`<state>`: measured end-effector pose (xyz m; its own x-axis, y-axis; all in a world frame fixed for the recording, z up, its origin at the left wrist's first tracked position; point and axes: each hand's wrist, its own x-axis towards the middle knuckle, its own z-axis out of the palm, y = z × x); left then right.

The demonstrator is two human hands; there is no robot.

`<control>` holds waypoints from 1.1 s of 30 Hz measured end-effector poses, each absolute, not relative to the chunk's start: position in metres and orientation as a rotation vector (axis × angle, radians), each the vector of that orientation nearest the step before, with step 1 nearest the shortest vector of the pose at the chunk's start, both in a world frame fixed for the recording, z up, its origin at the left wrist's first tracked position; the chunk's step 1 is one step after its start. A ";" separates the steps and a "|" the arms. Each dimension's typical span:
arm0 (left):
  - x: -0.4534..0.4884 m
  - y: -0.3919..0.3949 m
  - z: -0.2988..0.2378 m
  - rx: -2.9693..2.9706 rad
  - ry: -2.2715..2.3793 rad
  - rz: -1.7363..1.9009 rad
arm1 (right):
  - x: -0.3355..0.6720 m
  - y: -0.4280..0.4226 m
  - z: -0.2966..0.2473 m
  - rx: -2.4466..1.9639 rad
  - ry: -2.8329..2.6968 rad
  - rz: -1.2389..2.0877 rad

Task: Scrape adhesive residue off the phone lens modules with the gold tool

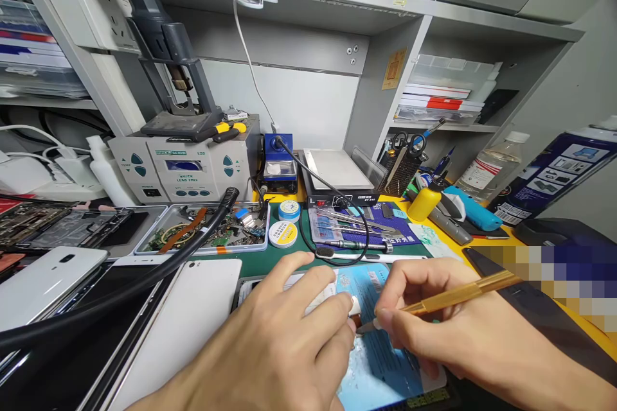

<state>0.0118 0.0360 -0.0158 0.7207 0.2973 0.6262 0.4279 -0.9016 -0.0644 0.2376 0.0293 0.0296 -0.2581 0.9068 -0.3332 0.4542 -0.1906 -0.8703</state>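
My right hand (434, 321) grips a craft knife (457, 295) with a gold-coloured handle, held like a pen. Its tip points left and down, touching or nearly touching a small brown and white part (355, 309). My left hand (284, 334) lies palm down from the left. Its thumb and index fingertips come together at that small part, while the other fingers reach forward, slightly bent. Beneath both hands lies a blue printed card or mat (376, 359) with clear specks on it. A device edge (245, 286) shows partly behind my left hand; the rest is hidden.
Phones and a white panel (193, 295) lie left, crossed by a black hose (159, 263). Behind are a tray of circuit boards (202, 231), round tins (283, 234), tweezers (357, 218), a brush (371, 257) and a hot-air station (186, 167). Bottles stand right.
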 end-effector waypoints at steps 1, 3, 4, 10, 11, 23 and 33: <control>0.012 0.036 -0.016 -2.718 -0.588 -0.938 | 0.238 0.029 0.029 -1.573 -1.654 1.440; 0.011 0.037 -0.018 -2.726 -0.593 -0.931 | 0.238 0.029 0.028 -1.565 -1.649 1.445; 0.011 0.037 -0.018 -2.733 -0.587 -0.927 | 0.238 0.029 0.028 -1.559 -1.649 1.444; 0.013 0.037 -0.018 -2.748 -0.595 -0.932 | 0.237 0.028 0.028 -1.557 -1.647 1.436; 0.013 0.037 -0.018 -2.744 -0.603 -0.936 | 0.237 0.028 0.028 -1.559 -1.643 1.441; 0.012 0.038 -0.016 -2.747 -0.586 -0.918 | 0.239 0.031 0.025 -1.570 -1.643 1.427; 0.015 0.039 -0.019 -2.726 -0.579 -0.978 | 0.242 0.033 0.022 -1.543 -1.629 1.425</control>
<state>0.0146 0.0395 -0.0190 0.7066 0.2965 0.6425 0.4205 -0.9062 -0.0443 0.2415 0.0331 0.0223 -0.2504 0.9199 -0.3018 0.4215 -0.1771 -0.8894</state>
